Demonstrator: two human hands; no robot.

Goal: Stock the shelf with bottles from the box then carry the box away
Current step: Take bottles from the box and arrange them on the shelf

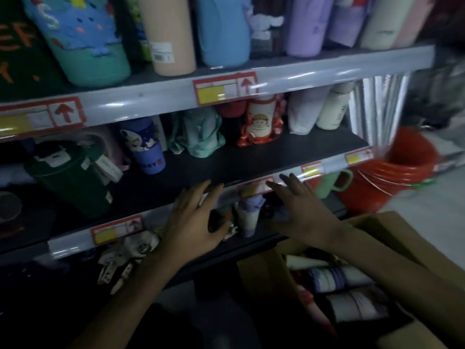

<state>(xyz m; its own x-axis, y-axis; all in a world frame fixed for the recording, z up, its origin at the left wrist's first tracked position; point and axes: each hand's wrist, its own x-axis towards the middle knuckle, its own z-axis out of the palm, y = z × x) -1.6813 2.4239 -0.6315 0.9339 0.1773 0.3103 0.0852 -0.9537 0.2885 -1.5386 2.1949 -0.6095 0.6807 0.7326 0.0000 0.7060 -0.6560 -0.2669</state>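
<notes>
My left hand and my right hand are both stretched toward the front rail of the middle shelf, fingers spread, holding nothing. Between them, on the lower shelf, stands a white-and-purple bottle. The open cardboard box sits at lower right, under my right forearm, with several wrapped bottles lying in it. On the middle shelf stand a green bottle, a blue cartoon bottle, a mint wrapped bottle and a red-and-white bottle.
The top shelf carries tall bottles in peach, blue and lilac. A stack of red buckets stands on the floor to the right of the shelving. A mint mug hangs at the lower shelf's right end.
</notes>
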